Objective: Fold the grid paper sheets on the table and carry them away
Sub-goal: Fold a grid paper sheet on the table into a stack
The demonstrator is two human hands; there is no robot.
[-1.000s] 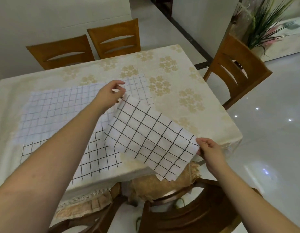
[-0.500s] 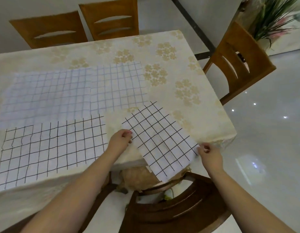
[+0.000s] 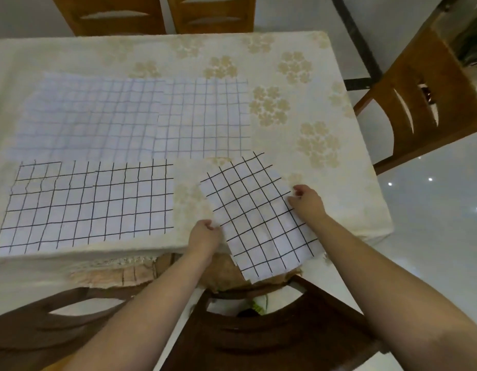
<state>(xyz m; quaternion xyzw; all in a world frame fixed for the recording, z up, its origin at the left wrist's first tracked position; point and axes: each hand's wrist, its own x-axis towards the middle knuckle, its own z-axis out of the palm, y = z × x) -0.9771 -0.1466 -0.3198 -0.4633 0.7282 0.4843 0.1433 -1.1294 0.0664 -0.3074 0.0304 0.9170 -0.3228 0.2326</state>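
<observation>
Lowered since a second ago, the black-grid paper sheet (image 3: 261, 218) now lies angled over the table's (image 3: 339, 162) near edge, the left hand (image 3: 205, 235) pinching its left side and the right hand (image 3: 307, 200) pinching its right; three more grid sheets (image 3: 93, 204) lie flat alongside.

I am standing in a home dining room: a table (image 3: 299, 108) wearing a cream flowered cloth, wooden dining chairs (image 3: 430, 100) surrounding it, glossy white floor tiles (image 3: 432, 236) shining at right, a potted plant (image 3: 475, 46) sitting far right.
</observation>
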